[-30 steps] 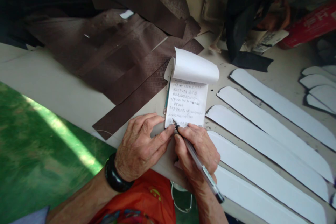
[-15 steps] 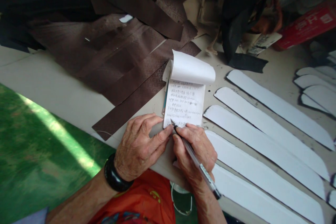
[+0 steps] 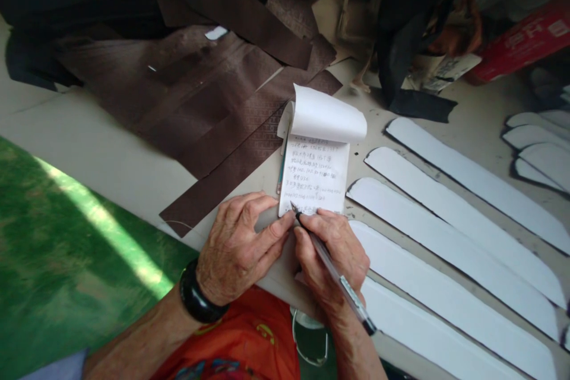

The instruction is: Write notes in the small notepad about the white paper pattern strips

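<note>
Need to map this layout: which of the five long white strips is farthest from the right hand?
The topmost long white strip of the five; the other four lie nearer the right hand.

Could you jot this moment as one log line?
right hand: holds pen, tip at notepad | left hand: at notepad's lower-left corner | nearby: white strips, brown strips

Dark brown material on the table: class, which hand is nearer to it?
Left. The left hand is right of the brown material, by the lower left corner of the notepad; the right hand is farther right, holding a pen.
</note>
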Motion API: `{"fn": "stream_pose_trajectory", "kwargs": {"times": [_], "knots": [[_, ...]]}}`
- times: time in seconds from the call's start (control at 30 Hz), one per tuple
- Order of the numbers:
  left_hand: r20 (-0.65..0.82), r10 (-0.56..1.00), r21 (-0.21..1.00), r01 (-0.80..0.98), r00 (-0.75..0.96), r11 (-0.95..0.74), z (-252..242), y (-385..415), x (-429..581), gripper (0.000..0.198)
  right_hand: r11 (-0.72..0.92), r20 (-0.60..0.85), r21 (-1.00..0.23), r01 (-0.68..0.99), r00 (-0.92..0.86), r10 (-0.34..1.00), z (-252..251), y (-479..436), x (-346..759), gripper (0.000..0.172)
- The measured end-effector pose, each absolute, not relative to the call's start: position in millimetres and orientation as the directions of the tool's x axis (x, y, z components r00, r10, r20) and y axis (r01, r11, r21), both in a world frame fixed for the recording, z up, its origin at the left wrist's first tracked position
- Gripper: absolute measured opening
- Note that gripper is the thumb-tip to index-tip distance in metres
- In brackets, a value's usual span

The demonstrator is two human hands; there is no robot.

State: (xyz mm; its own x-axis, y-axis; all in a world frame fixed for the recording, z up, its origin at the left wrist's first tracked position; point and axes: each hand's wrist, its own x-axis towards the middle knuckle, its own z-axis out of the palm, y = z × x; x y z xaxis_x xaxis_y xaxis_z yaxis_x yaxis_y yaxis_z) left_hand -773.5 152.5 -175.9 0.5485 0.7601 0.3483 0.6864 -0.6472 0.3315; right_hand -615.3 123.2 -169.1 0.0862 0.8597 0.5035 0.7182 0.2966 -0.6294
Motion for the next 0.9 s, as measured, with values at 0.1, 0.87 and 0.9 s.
{"fn": "stream_pose_trajectory", "kwargs": {"times": [0.1,0.87,0.9], "knots": [[0.353,0.755,0.326,0.684,0.552,-0.652,-175.9,153.6,-772.9,0.032,0.316,0.501,-0.629,0.71,0.06,0.863,-170.0,122.7,-613.4,0.018],[0.356,0.747,0.31,0.684,0.561,-0.661,-173.9,154.5,-772.9,0.032,0.309,0.488,-0.638,0.705,0.059,0.871,-170.6,123.6,-612.2,0.017],[0.355,0.748,0.31,0.685,0.56,-0.66,-173.8,154.7,-772.6,0.032,0.311,0.487,-0.642,0.701,0.058,0.872,-170.3,123.7,-612.3,0.017]]}}
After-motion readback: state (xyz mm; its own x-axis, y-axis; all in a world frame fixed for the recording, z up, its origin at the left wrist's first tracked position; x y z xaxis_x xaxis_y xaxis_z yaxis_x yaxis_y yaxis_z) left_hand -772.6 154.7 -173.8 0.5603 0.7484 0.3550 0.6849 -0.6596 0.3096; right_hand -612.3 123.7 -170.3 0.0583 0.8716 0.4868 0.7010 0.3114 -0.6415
